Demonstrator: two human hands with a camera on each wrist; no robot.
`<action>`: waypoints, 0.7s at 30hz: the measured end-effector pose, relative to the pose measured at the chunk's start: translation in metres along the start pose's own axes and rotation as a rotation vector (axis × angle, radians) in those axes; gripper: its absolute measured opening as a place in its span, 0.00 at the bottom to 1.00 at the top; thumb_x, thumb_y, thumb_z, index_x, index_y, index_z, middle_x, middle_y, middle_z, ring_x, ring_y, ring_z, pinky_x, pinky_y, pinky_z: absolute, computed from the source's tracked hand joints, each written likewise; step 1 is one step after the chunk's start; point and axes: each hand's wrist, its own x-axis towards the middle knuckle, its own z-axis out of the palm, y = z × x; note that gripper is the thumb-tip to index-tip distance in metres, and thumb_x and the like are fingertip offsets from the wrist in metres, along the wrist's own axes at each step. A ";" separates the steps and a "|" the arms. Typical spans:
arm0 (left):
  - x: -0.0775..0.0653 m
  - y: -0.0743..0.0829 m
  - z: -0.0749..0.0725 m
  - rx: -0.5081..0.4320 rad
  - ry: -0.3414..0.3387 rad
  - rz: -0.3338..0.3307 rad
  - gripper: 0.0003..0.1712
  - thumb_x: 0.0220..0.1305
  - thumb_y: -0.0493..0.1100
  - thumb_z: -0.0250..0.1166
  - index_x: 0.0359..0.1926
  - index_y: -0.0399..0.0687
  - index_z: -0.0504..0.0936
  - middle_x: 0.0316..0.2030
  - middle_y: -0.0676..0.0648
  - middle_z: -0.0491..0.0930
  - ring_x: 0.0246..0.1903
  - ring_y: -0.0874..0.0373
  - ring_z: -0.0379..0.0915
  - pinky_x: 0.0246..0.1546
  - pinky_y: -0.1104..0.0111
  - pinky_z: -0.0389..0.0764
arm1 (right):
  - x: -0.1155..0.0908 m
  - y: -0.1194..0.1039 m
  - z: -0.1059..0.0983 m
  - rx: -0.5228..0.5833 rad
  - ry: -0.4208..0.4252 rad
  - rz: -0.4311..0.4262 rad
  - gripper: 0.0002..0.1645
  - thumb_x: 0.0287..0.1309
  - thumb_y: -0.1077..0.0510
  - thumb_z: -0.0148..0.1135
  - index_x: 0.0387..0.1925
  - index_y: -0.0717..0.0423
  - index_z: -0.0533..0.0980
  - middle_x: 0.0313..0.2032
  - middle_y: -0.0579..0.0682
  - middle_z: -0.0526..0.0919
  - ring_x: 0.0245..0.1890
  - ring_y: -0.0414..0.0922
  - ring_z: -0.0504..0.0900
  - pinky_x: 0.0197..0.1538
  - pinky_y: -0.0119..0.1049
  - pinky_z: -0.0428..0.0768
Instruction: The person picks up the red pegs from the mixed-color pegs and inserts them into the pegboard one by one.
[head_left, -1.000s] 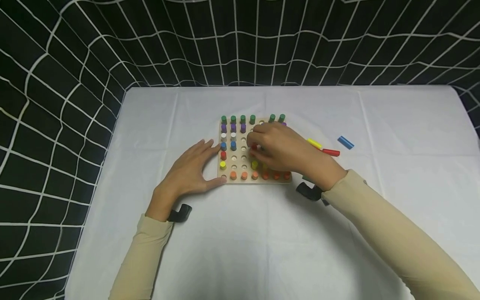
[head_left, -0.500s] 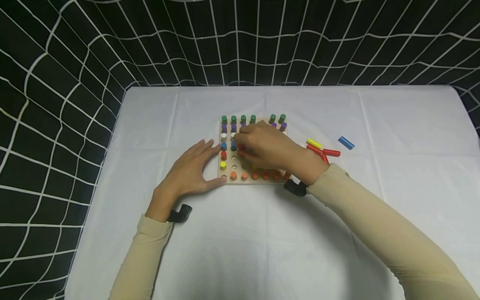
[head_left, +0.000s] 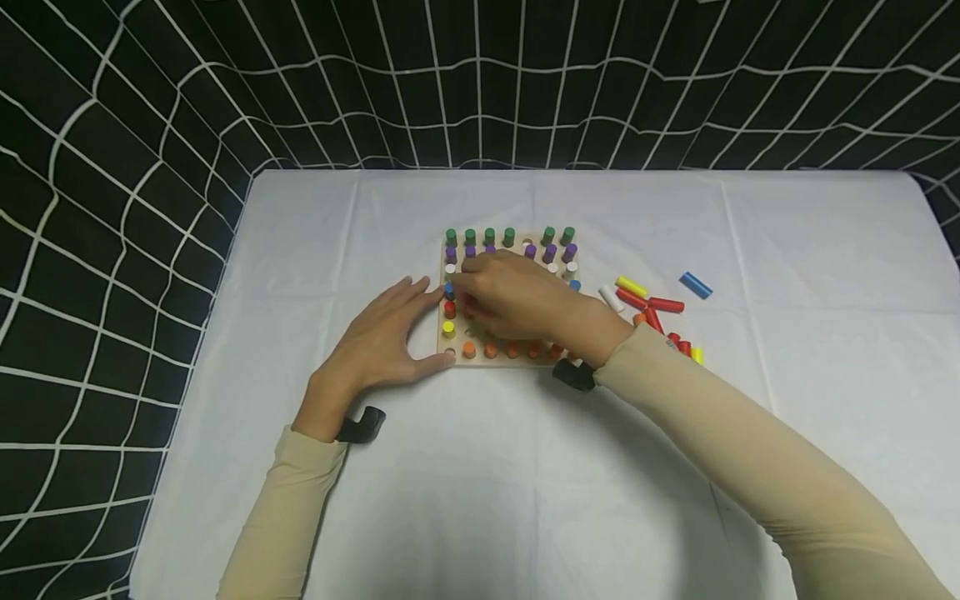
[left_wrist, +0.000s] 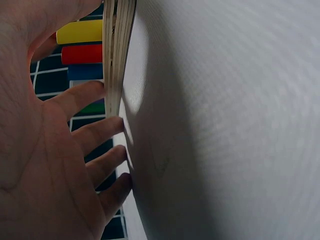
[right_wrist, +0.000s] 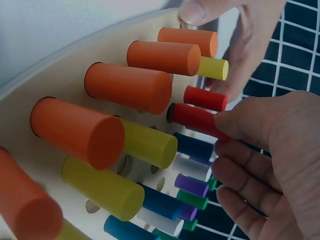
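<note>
A wooden pegboard [right_wrist: 65, 75] carries rows of coloured pegs, green at the back and orange [head_left: 512, 350] at the front. My right hand [head_left: 517, 292] reaches over its middle from the right. In the right wrist view, its thumb and fingers pinch a red peg [right_wrist: 195, 119] whose far end is at a hole, beside another standing red peg [right_wrist: 205, 98]. My left hand [head_left: 378, 337] lies at the board's left edge [left_wrist: 114, 55], thumb at the front corner and spread fingers along the side. Part of the board is hidden under the right hand.
Loose pegs lie on the white cloth right of the board: red [head_left: 666, 306], yellow [head_left: 632, 287], white [head_left: 611, 298], and a blue one [head_left: 696, 285] farther off. A white net [head_left: 480, 121] over black backing borders the table at the back and left.
My right hand has moved left across the board with the red peg, to the second column. More loose pegs show beside the forearm. The left hand stays at the board's edge.
</note>
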 end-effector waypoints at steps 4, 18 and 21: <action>-0.001 0.000 -0.001 -0.002 0.000 0.001 0.57 0.60 0.77 0.65 0.83 0.62 0.60 0.85 0.48 0.54 0.86 0.46 0.43 0.86 0.46 0.52 | 0.002 0.000 0.002 -0.012 -0.005 -0.002 0.05 0.68 0.60 0.68 0.43 0.52 0.85 0.42 0.48 0.87 0.48 0.50 0.87 0.62 0.45 0.85; 0.001 0.000 0.001 0.010 0.002 -0.005 0.57 0.60 0.78 0.65 0.83 0.62 0.60 0.85 0.49 0.55 0.86 0.48 0.44 0.86 0.47 0.52 | 0.004 0.002 0.002 -0.015 -0.027 0.027 0.09 0.70 0.60 0.66 0.49 0.52 0.85 0.44 0.49 0.87 0.48 0.50 0.87 0.61 0.45 0.86; 0.001 -0.001 0.001 0.008 0.006 -0.004 0.57 0.60 0.78 0.65 0.83 0.62 0.61 0.85 0.49 0.55 0.86 0.48 0.44 0.86 0.47 0.53 | 0.004 0.002 0.002 -0.014 -0.031 0.031 0.10 0.70 0.59 0.66 0.50 0.53 0.85 0.45 0.50 0.88 0.49 0.50 0.87 0.62 0.45 0.86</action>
